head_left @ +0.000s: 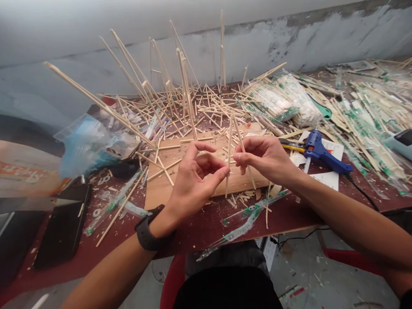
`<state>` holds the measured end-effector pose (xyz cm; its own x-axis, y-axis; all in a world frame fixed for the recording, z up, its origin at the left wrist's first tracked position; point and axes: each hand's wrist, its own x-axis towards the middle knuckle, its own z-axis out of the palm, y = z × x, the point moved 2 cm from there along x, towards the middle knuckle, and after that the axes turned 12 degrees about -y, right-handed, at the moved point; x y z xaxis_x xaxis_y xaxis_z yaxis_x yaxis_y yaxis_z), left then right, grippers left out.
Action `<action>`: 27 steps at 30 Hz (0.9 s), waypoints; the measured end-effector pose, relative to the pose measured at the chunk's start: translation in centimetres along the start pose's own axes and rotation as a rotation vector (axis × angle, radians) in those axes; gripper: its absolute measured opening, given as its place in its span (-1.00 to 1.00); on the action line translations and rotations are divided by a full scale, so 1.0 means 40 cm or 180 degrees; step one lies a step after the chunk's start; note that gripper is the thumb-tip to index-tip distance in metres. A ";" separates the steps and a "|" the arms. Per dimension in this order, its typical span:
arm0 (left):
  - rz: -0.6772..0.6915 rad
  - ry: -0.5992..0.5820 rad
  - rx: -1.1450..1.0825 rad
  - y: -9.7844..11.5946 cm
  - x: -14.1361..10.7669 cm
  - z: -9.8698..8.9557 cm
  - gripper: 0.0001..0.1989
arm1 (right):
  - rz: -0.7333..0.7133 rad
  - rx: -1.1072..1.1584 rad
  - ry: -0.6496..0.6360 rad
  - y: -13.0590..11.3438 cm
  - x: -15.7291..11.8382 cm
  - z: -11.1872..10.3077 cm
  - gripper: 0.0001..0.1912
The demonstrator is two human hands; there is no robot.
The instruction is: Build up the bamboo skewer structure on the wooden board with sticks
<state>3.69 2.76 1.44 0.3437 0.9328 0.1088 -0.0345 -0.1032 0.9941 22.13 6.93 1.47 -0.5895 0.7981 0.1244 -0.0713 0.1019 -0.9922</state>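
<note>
Two thin wooden sticks meet at their tops above a wooden board (161, 189), forming a narrow upside-down V. My left hand (204, 171) pinches the left stick (230, 141) near its lower end between thumb and fingertips. The right stick (240, 136) is pinched about midway by my right hand (262, 159), its lower end slanting down to the right. A joined group of sticks (165, 168) lies on the board just left of my left hand. Behind my hands, tall leaning sticks (186, 86) rise from a tangle of joined sticks.
A blue glue gun (325, 152) lies right of the board, its cable running down right. Plastic-wrapped sticks (286, 98) pile up behind it. On the left are a black phone (66, 231) and a blue plastic bag (83, 143). Wrappers (247, 223) lie at the front edge.
</note>
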 end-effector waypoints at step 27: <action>0.0031 0.0080 0.0287 -0.015 0.011 -0.028 -0.54 | -0.0183 -0.1148 -0.0249 -0.013 -0.008 -0.022 -0.69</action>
<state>2.80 3.61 0.90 0.3200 0.9398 0.1197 0.0472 -0.1420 0.9887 23.04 7.14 1.94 -0.6536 0.7386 0.1653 0.1738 0.3590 -0.9170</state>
